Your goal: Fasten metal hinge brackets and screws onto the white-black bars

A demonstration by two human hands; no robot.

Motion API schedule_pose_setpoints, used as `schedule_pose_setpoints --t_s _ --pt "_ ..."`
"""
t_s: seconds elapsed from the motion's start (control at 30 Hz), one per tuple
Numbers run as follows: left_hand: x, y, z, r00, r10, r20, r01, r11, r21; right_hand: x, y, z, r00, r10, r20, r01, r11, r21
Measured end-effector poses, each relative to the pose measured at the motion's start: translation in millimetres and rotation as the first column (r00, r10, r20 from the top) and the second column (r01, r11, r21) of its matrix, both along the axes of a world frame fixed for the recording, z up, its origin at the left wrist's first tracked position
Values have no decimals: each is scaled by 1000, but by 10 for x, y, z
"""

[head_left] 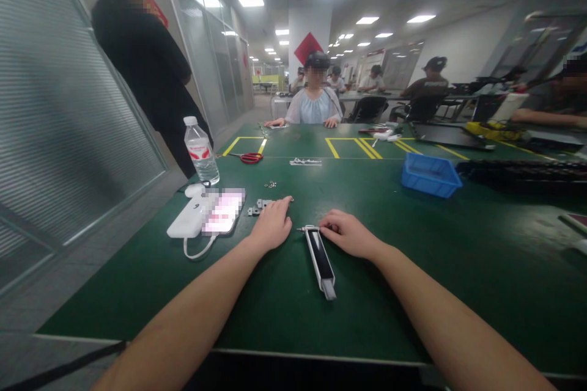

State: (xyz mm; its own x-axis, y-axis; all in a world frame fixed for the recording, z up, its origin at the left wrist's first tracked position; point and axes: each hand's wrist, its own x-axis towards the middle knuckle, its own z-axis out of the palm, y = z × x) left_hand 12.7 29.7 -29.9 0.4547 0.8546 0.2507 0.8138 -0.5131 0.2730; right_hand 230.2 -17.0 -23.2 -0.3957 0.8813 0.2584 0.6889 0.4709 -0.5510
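My left hand rests on the green table with its fingers curled and the forefinger stretched toward small metal brackets. Nothing shows inside that hand. My right hand lies with fingers closed at the far end of a black and silver bar-shaped tool, touching its top where a thin metal tip sticks out to the left. The tool lies flat between my two hands, pointing toward me.
A white power bank with a phone and cable lies left. A water bottle, red scissors, small screws and a blue bin stand farther back. A person sits opposite; another person stands left.
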Motion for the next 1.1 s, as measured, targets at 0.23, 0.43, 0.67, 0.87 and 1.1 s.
schedule_pose_setpoints --t_s 0.23,0.43,0.67,0.87,1.1 --pt "-60 -140 155 1000 13 7 -13 1000 12 17 -9 17 1000 11 24 -11 1000 17" --pt "-100 -190 188 990 -39 139 42 999 -23 33 -8 12 1000 -3 -12 3 999 43" --pt "67 -387 195 733 -94 674 211 973 -95 -99 -97 95 977 54 -204 5 961 278" --pt "160 -462 165 513 28 858 412 869 -275 -204 -176 148 973 146 -181 -69 924 376" --pt "145 -423 154 474 172 863 439 804 -402 -200 -198 177 986 99 -138 -49 944 327"
